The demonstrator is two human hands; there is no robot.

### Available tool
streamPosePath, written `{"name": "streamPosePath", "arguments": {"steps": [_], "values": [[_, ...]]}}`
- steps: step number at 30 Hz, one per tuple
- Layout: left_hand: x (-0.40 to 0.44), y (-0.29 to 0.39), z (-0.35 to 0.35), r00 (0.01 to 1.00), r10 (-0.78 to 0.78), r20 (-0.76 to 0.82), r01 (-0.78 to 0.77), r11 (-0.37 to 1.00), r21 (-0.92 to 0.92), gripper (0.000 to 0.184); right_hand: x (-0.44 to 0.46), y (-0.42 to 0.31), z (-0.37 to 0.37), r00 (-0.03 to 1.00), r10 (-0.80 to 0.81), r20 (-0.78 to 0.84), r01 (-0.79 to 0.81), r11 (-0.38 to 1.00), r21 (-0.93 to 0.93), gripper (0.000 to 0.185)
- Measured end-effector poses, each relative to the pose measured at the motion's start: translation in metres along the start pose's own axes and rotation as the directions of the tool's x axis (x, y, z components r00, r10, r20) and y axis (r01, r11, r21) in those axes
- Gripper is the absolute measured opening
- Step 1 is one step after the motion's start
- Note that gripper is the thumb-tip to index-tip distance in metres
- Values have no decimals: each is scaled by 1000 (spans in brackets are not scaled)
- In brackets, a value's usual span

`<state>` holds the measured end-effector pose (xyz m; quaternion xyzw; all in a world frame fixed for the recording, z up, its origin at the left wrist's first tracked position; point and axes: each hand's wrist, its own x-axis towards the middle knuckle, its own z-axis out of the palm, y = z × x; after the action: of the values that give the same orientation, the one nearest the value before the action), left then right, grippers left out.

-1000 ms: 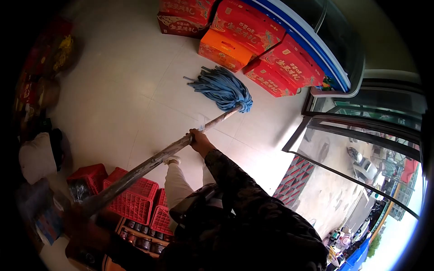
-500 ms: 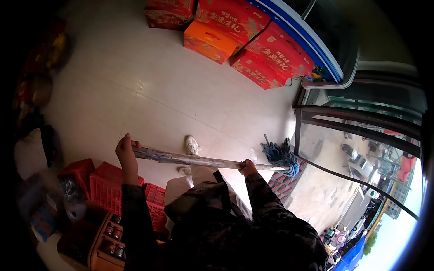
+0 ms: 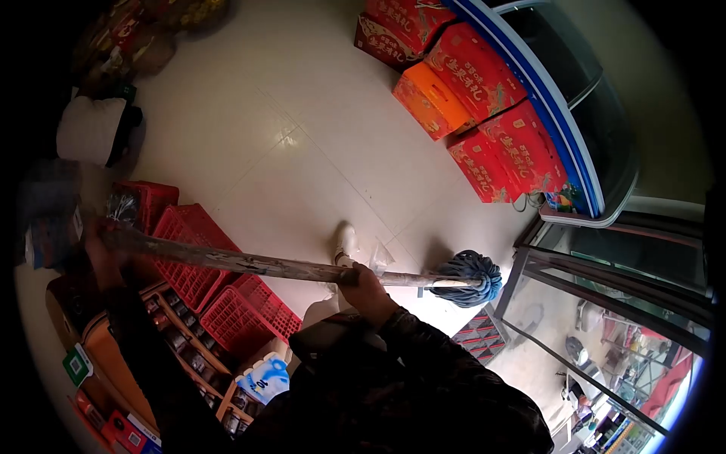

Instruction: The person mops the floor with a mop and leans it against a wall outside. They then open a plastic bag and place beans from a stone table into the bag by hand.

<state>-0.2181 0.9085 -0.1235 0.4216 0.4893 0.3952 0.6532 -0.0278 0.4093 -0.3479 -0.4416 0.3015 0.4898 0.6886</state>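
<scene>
A mop with a worn wooden handle point(image 3: 249, 261) stretches across the view in both my hands. Its grey-blue cloth head point(image 3: 467, 278) rests on the tiled floor near the doorway. At the handle's far left end is my left hand point(image 3: 104, 253), dim and a little blurred, closed round the wood. My right hand point(image 3: 368, 291) is wrapped about the handle's middle, in front of my body. Just below the handle, one of my white shoes point(image 3: 345, 239) shows on the floor.
Red gift boxes point(image 3: 522, 151) and an orange box point(image 3: 431, 98) stand against a blue-edged freezer point(image 3: 560, 113). Red plastic crates point(image 3: 193, 253) and a wooden shelf of jars point(image 3: 189, 340) lie left of my body. A glass door point(image 3: 597, 303) and a red-grey mat point(image 3: 482, 333) are at right.
My left hand has drawn back left, toward the crates, and my right hand has shifted left too. The mop head has moved slightly left and bunched up. My view has turned.
</scene>
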Motion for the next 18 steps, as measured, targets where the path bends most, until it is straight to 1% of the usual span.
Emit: {"name": "streamPosePath", "arguments": {"steps": [1,2,3,4,6,7,8,9,10,11,12,13,14,15,16,18], "values": [[-2,27,-51,982,106,157,-114,993,43,20,-3,10,22,998,-59,8,59,988,-139,10],[-15,53,-96,930,195,311,-230,970,80,19,-33,-6,69,928,370,36,-325,760,563,11],[-29,75,-139,939,209,272,-227,973,35,20,-30,7,80,920,371,122,-375,752,542,12],[-50,93,-179,949,215,231,-219,976,-7,20,-38,14,98,929,353,111,-359,785,505,12],[-106,122,-244,943,334,16,-334,942,37,22,-55,20,142,946,309,97,-320,846,426,12],[-135,130,-282,929,367,-46,-365,930,49,23,-41,42,142,969,93,229,-118,988,97,12],[-164,134,-314,912,395,-107,-390,918,64,24,-13,72,130,905,-70,419,165,967,-196,12],[-208,133,-298,862,405,-305,-399,913,84,24,-4,86,132,846,-79,527,249,933,-261,13],[-250,127,-280,778,396,-488,-397,912,106,24,6,101,134,775,-87,626,343,890,-302,13],[-276,116,-314,785,471,-402,-454,879,142,23,9,109,141,779,-24,627,198,958,-209,13],[-304,106,-344,785,536,-312,-506,844,177,22,-26,83,166,859,116,498,29,961,-274,12],[-332,95,-348,774,507,-378,-505,856,115,22,-65,54,194,903,252,349,-150,944,-293,12],[-358,84,-338,760,474,-445,-505,861,55,22,-67,46,206,901,281,330,-213,950,-227,13],[-381,68,-308,679,469,-566,-507,856,100,23,-67,44,210,897,318,307,-279,946,-163,13],[-406,41,-369,716,496,-492,-512,851,113,23,-63,43,211,890,360,282,-346,933,-100,14],[-438,-2,-336,619,445,-647,-517,851,90,23,-34,36,203,870,411,272,-377,911,-169,16]]}}
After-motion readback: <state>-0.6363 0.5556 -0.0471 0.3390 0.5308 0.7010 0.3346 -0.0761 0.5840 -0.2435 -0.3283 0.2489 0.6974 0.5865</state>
